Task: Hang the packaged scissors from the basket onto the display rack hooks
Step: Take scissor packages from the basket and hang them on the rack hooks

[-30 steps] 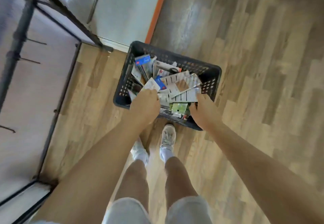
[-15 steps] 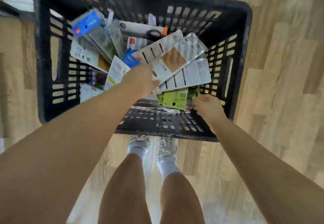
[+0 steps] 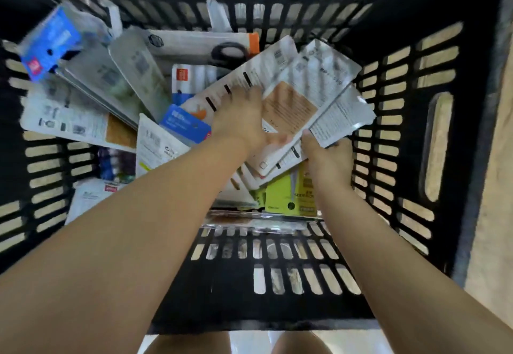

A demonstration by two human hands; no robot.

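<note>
Looking straight down into a black slotted plastic basket [image 3: 441, 143] that fills nearly the whole frame, with a jumble of flat carded scissor packs inside. Both bare arms reach in from the bottom of the frame.

The left hand [image 3: 241, 120] sits mid-frame, fingers spread fairly straight and lying flat on a long white card pack with black dashes [image 3: 249, 76]. It's pressing or touching rather than gripping, so the grip there is open. The right hand [image 3: 327, 159] is just right of it, fingers curled around the lower edge of a white-and-silver printed pack [image 3: 341, 118], thumb on top, so that grip is closed on the pack. Between the two lies a silver pack with a tan kraft panel [image 3: 291, 104].

Other bits: a blue-topped blister pack [image 3: 50, 45] in the upper left, a white pack showing black scissor handles and an orange end [image 3: 205, 48] at top centre, a small blue card [image 3: 184, 124] left of the left hand, and a lime-yellow card [image 3: 283, 195] under the right wrist. A strip of wood-look floor [image 3: 497, 187] runs down the right edge.
</note>
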